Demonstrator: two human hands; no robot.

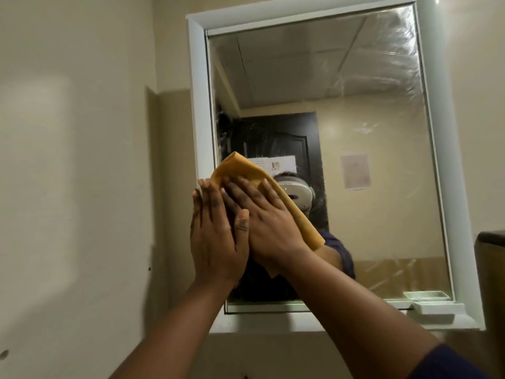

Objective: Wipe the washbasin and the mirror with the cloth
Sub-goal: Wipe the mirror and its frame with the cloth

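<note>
A white-framed mirror (355, 110) hangs on the wall ahead. An orange cloth (246, 170) lies flat against the mirror's lower left part. My right hand (262, 220) presses on the cloth with fingers spread. My left hand (216, 236) lies beside it, partly over the right hand, its fingertips at the mirror's left frame and the cloth's edge. Streaks and smears show on the glass at the upper right and along the left edge. The washbasin is out of view.
A small white soap dish (437, 310) sits on the mirror's lower right ledge. A dark-topped object (492, 269) stands at the right edge. Beige wall (82, 187) fills the left side. The mirror reflects a dark door and a person.
</note>
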